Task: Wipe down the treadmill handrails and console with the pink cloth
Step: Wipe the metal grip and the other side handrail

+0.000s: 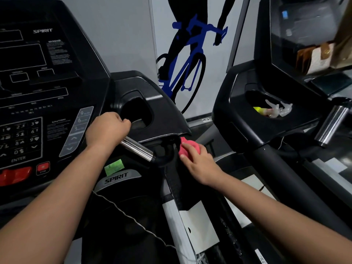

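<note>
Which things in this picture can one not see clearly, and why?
All in the head view:
- Part of the pink cloth: covered by the right hand.
- Upper end of the chrome grip: under the left hand.
- Warning text on the console: too small, blurred.
- Inside of the cup holder: too dark.

Of the person only the two arms show, and both are bare all the way from the wrist to the edge of the frame. The left forearm [62, 197] fills the part toward 8 o'clock, with the left hand [106, 128] at its end. The right forearm [276, 210] lies toward 4 o'clock, ending in the right hand [200, 162]. Both hands are bare as well.
</note>
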### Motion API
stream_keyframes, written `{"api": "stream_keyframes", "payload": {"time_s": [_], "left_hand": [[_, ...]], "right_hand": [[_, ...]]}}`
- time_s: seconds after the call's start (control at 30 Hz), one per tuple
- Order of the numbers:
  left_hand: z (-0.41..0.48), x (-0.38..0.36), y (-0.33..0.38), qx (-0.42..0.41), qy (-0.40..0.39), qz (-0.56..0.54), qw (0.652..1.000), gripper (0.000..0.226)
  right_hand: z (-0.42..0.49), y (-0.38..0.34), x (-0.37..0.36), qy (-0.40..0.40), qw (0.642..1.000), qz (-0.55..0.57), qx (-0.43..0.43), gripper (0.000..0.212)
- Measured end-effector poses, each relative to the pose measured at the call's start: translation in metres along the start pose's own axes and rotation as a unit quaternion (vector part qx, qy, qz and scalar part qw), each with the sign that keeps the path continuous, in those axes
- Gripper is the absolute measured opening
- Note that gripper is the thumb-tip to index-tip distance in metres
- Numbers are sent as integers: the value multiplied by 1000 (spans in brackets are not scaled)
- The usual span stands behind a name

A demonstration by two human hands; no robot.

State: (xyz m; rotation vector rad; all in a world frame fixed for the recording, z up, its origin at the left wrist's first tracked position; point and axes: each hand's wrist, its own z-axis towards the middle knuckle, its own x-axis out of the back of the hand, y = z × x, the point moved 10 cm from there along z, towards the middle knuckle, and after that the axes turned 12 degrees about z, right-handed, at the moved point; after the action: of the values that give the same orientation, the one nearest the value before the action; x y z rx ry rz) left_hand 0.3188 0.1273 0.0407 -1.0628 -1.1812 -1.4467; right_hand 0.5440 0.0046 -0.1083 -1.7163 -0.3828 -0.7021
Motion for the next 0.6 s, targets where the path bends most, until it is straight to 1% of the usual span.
{"api": "stream_keyframes", "payload": {"time_s": [0.03, 0.07, 0.1, 0.17, 0.2, 0.23, 0.3, 0.37, 0.43, 0.5, 0.6], "left_hand": [[0, 0, 0, -3, -1, -1, 1000, 28], [0, 0, 0, -5, -1, -4, 1000, 28], [0, 0, 0, -9, -2, -7, 1000, 29], [-1, 0, 0, -19, -4, -17, 1000, 30], [-1, 0, 0, -25, -5, -23, 999, 30], [-2, 0, 1, -31, -5, -28, 999, 30], [-2, 1, 3, -41, -7, -35, 999, 30], [-3, 1, 2, -47, -13, -37, 998, 29], [-2, 0, 2, -51, -17, -40, 998, 29], [-1, -1, 2, -54, -17, -41, 998, 28], [1, -3, 3, -62, -5, -27, 998, 28]], "right_hand": [[4, -8, 0, 4, 1000, -13, -1, 50], [13, -12, 3, 21, 1000, 0, -3, 52], [23, -13, 8, 49, 998, 40, -13, 55], [42, -2, 20, 101, 982, 145, -65, 65], [47, 4, 21, 114, 974, 173, -93, 67], [48, 7, 21, 116, 974, 165, -108, 67], [39, 3, 19, 110, 984, 95, -99, 61], [22, -5, 14, 91, 995, 26, -42, 53], [0, -8, 7, 58, 997, -41, 11, 57], [-18, -7, 2, 27, 994, -102, 36, 62], [-30, -3, -1, 1, 994, -103, 20, 68]]}}
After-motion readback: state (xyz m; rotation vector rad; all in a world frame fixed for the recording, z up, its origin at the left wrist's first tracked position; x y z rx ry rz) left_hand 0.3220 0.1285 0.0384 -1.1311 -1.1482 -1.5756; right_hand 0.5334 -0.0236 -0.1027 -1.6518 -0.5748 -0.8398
